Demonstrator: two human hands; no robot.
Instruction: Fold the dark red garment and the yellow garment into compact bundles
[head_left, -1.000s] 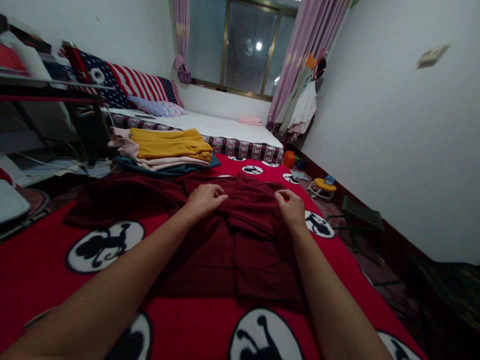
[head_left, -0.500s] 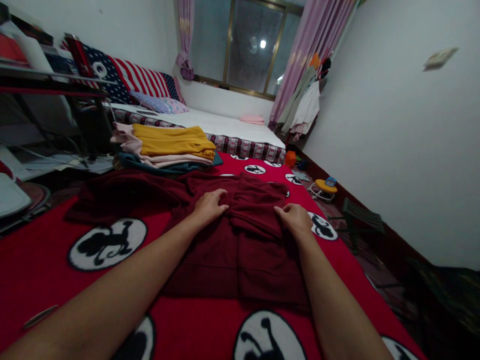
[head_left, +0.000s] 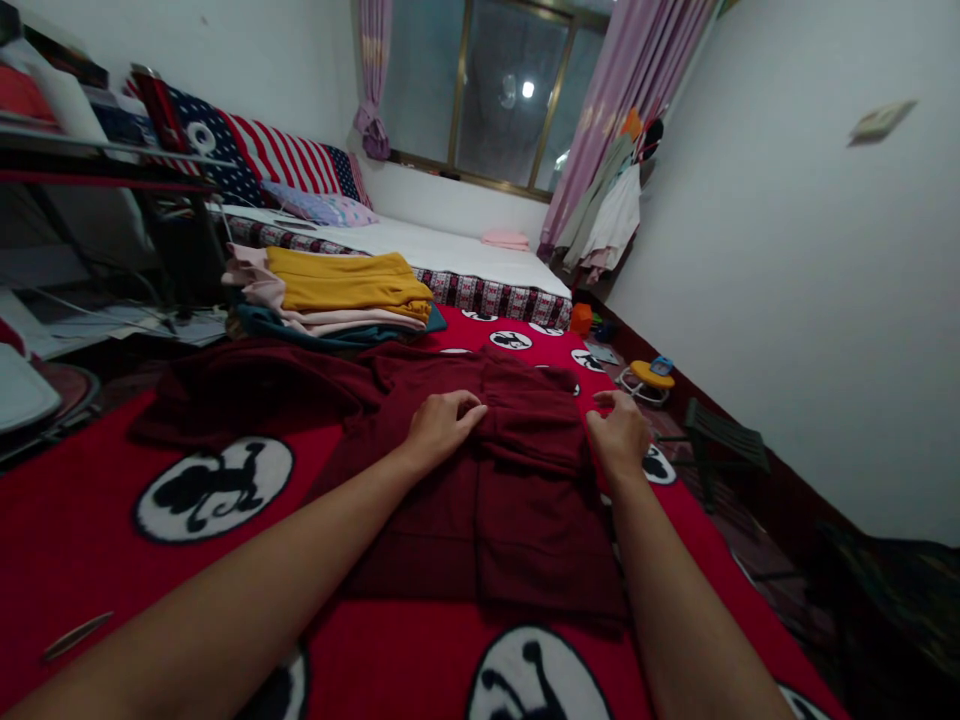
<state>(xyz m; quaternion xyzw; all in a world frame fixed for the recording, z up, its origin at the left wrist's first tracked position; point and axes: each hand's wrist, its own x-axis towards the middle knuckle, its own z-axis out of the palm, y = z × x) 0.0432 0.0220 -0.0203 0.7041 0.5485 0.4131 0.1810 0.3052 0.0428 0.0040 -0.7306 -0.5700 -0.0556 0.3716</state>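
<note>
A maroon sweatshirt (head_left: 427,560) lies spread over the red blanket, its hem band towards me and a folded-over layer across its middle. On that layer rests my left hand (head_left: 442,432), thumb and forefinger pinched together at the cloth near the centre line. My right hand (head_left: 621,432) is just past the garment's right edge, its fingers bent, with a gap between thumb and forefinger and no cloth visible in it. Part of the maroon cloth stretches out bunched to the left.
A stack of folded clothes (head_left: 345,285), mustard on top, sits beyond the sweatshirt. The red blanket (head_left: 67,520) has white round patches. Behind are a bed (head_left: 442,240) and a window. A cluttered desk (head_left: 97,170) stands left; stools (head_left: 720,435) stand along the right wall.
Both hands have moved to the right, and the folded layer of the sweatshirt has shifted right with them. My right hand has come away from the cloth edge.
</note>
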